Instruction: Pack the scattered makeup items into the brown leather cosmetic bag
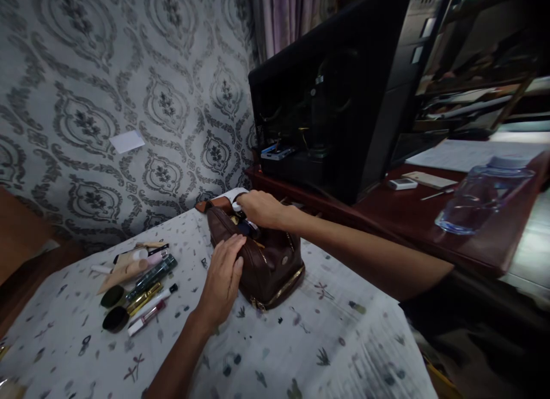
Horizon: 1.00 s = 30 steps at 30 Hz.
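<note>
A brown leather pouch (268,267) with gold zips stands open on a patterned white cloth (301,341). My left hand (223,278) rests on the pouch's near side, fingers together and pressed against the leather. My right hand (258,208) reaches over the pouch's open top, its fingers curled round a small white item (236,204) at the rim. What else lies inside the pouch is mostly hidden by the hand.
Several cosmetics (137,287), tubes, pens and round compacts, lie in a cluster to the left on the cloth. A dark wooden desk (429,215) on the right carries a black computer case (335,101), a plastic water bottle (481,195) and small devices.
</note>
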Motion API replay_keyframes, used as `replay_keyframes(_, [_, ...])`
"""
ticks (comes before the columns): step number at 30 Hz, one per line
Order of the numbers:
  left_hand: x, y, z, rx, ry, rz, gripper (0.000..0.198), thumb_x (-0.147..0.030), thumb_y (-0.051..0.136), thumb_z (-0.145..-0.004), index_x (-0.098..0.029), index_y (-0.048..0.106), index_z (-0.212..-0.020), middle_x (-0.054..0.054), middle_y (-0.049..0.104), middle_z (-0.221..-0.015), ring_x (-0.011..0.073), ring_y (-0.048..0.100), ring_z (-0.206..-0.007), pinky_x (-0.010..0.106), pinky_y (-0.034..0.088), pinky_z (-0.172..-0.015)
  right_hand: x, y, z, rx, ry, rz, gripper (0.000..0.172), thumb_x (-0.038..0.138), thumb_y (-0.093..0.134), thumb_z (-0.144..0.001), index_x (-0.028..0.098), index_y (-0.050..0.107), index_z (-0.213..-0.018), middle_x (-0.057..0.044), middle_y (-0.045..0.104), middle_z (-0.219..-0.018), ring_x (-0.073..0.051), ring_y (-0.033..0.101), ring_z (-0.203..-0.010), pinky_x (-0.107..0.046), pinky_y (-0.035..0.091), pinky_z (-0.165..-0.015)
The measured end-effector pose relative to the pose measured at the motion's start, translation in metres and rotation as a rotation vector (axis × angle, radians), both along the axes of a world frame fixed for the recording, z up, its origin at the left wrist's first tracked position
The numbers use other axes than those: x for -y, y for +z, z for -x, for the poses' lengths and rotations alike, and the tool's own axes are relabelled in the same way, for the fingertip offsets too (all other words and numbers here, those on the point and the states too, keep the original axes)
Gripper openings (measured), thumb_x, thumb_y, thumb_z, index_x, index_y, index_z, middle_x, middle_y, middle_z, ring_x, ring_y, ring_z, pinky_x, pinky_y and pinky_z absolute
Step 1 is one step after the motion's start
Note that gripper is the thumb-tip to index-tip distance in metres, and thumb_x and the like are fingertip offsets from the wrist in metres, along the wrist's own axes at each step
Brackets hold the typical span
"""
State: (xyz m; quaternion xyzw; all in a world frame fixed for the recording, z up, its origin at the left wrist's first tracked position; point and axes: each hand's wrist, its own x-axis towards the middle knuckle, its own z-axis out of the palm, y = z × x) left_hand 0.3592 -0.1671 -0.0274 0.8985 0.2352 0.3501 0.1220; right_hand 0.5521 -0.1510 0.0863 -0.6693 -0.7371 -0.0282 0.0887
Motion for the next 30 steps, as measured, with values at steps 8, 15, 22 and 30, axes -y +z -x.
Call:
replay_keyframes(8, [-0.001,0.001,0.001,0.016,-0.012,-0.033,0.041,-0.024,0.034,-0.106,-0.027,0.041,-0.146,0.008,0.051,-0.15,0.0199,0.043,-0.143,0.047,0.029,-0.122,0.034,0.001,-0.021,-0.32,0.012,-0.422,0.03,0.016,0.045,-0.098,0.014,0.067,-0.118,-0.011,0.075,-0.109,-0.023,0.07,-0.1,-0.029,0.049,-0.084])
replay_keyframes(15, [0.001,0.003,0.003,0.083,-0.018,-0.087,0.042,-0.02,0.04,-0.104,-0.028,0.043,-0.145,0.009,0.053,-0.147,0.0211,0.046,-0.14,0.045,0.036,-0.119,0.079,-0.036,-0.037,-0.554,0.143,-0.723,0.024,0.018,0.048,-0.097,0.014,0.068,-0.109,-0.008,0.075,-0.1,-0.019,0.07,-0.089,-0.029,0.054,-0.078])
replay_keyframes(22, [0.001,0.006,0.004,0.1,-0.026,-0.116,0.044,-0.019,0.042,-0.103,-0.028,0.043,-0.146,0.01,0.055,-0.146,0.0239,0.047,-0.14,0.045,0.042,-0.115,0.111,-0.07,-0.044,-0.516,0.111,-0.816,0.019,0.015,0.052,-0.096,0.02,0.066,-0.108,-0.007,0.075,-0.097,-0.018,0.071,-0.085,-0.03,0.058,-0.074])
replay_keyframes(30, [0.001,0.01,0.005,0.054,-0.04,-0.137,0.047,-0.018,0.042,-0.103,-0.028,0.04,-0.149,0.01,0.055,-0.145,0.0235,0.048,-0.139,0.045,0.042,-0.116,0.133,-0.089,-0.031,-0.487,0.223,-0.922,0.031,0.002,0.051,-0.092,0.022,0.062,-0.114,-0.007,0.073,-0.097,-0.018,0.072,-0.09,-0.032,0.06,-0.079])
